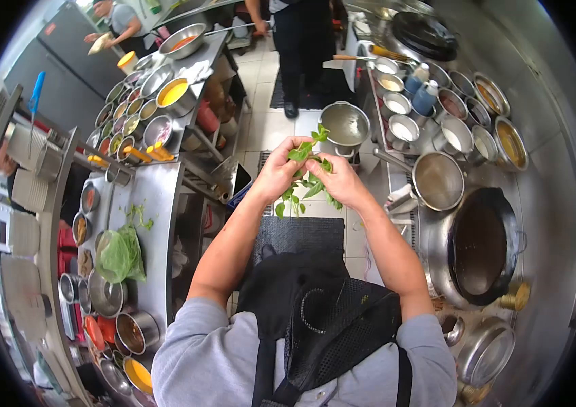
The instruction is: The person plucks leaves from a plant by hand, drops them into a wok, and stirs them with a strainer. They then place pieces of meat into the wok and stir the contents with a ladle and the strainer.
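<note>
My left hand (278, 171) and my right hand (339, 182) are close together in front of my chest, above the floor. Both are closed on a leafy green herb sprig (313, 186). Some leaves stick up above my fingers, and others hang below between the hands. The fingertips are partly covered by the leaves. Just beyond my hands is a large metal pot (345, 125) with two handles. More loose green sprigs (140, 216) lie on the steel counter (156, 254) to my left, beside a green plastic bag (120, 254).
Small metal containers (400, 127) and a large dark wok (485, 244) line the stove side at right. A saucepan (438, 180) has its handle toward the aisle. Bowls of ingredients (174, 91) crowd the left counter. One person (295, 41) stands ahead; another (125, 27) is at far left.
</note>
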Motion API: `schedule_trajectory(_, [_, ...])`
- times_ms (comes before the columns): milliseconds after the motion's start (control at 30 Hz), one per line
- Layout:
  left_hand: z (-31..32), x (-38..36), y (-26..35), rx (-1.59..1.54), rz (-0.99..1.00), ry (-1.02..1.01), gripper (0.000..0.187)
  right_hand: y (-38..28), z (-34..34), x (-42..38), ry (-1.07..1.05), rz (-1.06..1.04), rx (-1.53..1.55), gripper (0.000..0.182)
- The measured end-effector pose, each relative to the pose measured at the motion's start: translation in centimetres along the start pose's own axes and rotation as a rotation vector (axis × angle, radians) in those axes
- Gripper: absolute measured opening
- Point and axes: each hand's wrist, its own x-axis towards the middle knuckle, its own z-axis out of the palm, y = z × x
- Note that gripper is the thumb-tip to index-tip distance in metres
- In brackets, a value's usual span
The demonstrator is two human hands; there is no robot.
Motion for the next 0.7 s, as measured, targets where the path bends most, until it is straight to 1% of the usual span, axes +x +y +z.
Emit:
schedule_trajectory(33, [-1.0, -0.2, 0.3, 0.000, 0.008, 0.023, 0.024, -0.6, 0.6, 0.7, -0.024, -0.005, 0.002, 0.024])
schedule_trajectory(100, [-2.9, -0.8, 0.7, 0.430, 0.098, 0.047, 0.018, -1.8, 1.7, 1.9, 0.016, 0.035, -0.329, 0.017])
schedule_trajectory(133, [-3.8, -1.1, 1.2, 0.548, 0.080, 0.088, 0.019, -2.5, 2.6, 2.3, 0.032, -0.048, -0.289, 0.015])
schedule_trajectory(167, [-4.5, -1.4, 1.6, 0.542, 0.078, 0.104, 0.019, -2.2, 3.4, 3.0, 0.015, -0.047, -0.291, 0.015])
schedule_trajectory(233, [-6.0, -1.8, 2.4, 0.625, 0.081, 0.174, 0.021, -1.2, 5.1, 4.7, 0.085, -0.357, -0.504, 0.016])
schedule_trajectory(267, [-6.8, -1.6, 2.2, 0.614, 0.166, 0.226, 0.023, -0.7, 6.1, 5.7, 0.144, -0.395, -0.515, 0.016])
schedule_trajectory(300, [-7.7, -1.1, 1.9, 0.606, 0.169, 0.231, 0.023, -0.3, 6.9, 6.5, 0.137, -0.396, -0.522, 0.016])
schedule_trajectory(367, [-9.4, 0.0, 1.6, 0.461, 0.148, 0.294, 0.024, 0.6, 8.3, 8.1, 0.356, -0.251, -0.329, 0.016])
schedule_trajectory(400, [-10.5, 0.4, 1.7, 0.544, 0.199, 0.334, 0.022, 2.0, 8.3, 9.0, 0.446, -0.091, -0.179, 0.015])
schedule_trajectory(433, [-11.2, 0.6, 2.3, 0.532, 0.203, 0.336, 0.022, 1.9, 7.4, 9.5, 0.486, 0.075, -0.159, 0.015])
schedule_trajectory(500, [-12.5, 1.0, 3.8, 0.730, 0.216, 0.349, 0.015, 4.8, 6.2, 10.8, 0.565, -0.016, -0.031, 0.018])
schedule_trajectory(533, [-13.6, 1.6, 3.8, 0.846, 0.347, 0.299, 0.013, 3.9, 5.5, 11.1, 0.572, -0.013, -0.043, 0.018])
schedule_trajectory(567, [-14.5, 2.2, 4.0, 0.833, 0.347, 0.289, 0.013, 1.7, 4.8, 11.2, 0.530, -0.018, -0.081, 0.021])
schedule_trajectory(600, [-15.2, 2.8, 4.2, 0.908, 0.382, 0.237, 0.013, -0.4, 4.4, 11.3, 0.493, -0.023, -0.118, 0.024])
schedule_trajectory(633, [-15.7, 3.4, 4.4, 0.983, 0.420, 0.180, 0.013, -2.0, 4.3, 11.6, 0.510, -0.014, -0.131, 0.024])
schedule_trajectory(700, [-16.0, 4.4, 5.3, 0.981, 0.449, 0.145, 0.014, -4.6, 4.6, 13.0, 0.442, -0.191, -0.415, 0.030])
